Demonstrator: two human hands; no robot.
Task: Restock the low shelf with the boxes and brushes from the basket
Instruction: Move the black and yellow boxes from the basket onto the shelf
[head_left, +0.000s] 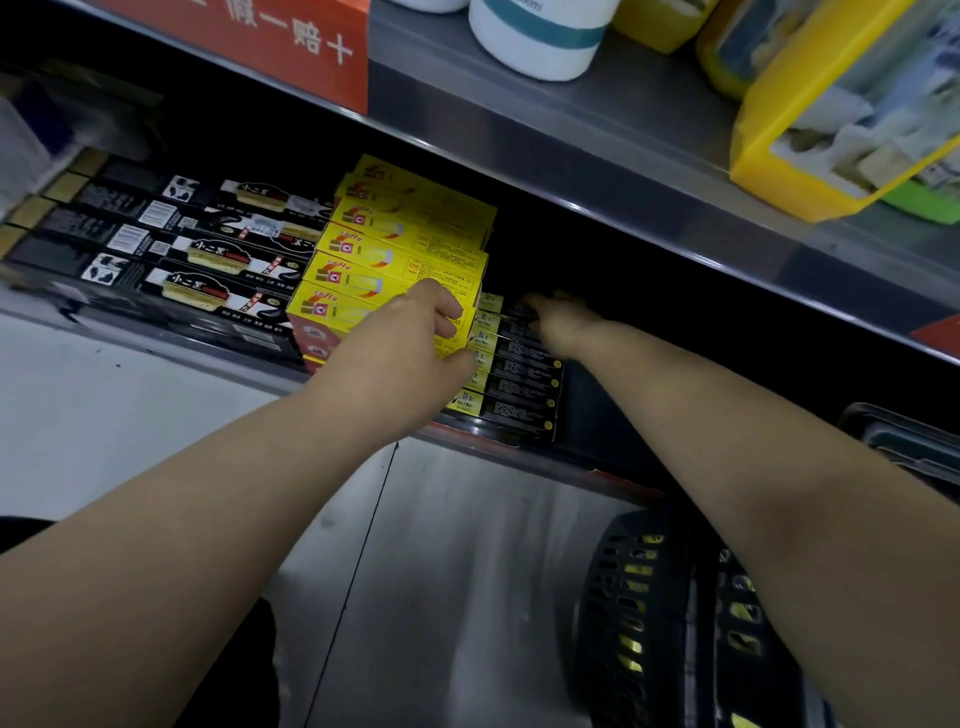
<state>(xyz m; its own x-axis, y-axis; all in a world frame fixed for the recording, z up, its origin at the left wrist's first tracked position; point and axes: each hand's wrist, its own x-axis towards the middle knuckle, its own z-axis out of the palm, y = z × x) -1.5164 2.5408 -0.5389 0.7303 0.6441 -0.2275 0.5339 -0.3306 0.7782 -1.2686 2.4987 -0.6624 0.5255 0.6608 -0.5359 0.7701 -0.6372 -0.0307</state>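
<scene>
On the low shelf (363, 395) lie three rows of stock: black brush boxes (202, 260) at the left, yellow boxes (395, 244) in the middle, and slim black-and-yellow boxes (519, 384) at the right. My left hand (415, 332) rests on the near end of the yellow stack, fingers curled against its right edge beside the slim boxes. My right hand (561, 322) reaches into the dark shelf and touches the top of the slim box stack; its fingers are blurred. The black basket (654, 623) stands on the floor at the lower right, with yellow items showing through its slots.
The shelf above (623, 171) overhangs the low one and carries a white bottle (540, 36), yellow packs (831, 114) and a red sign (260, 41). Right of the slim boxes the low shelf is dark. A glossy floor (441, 571) lies below.
</scene>
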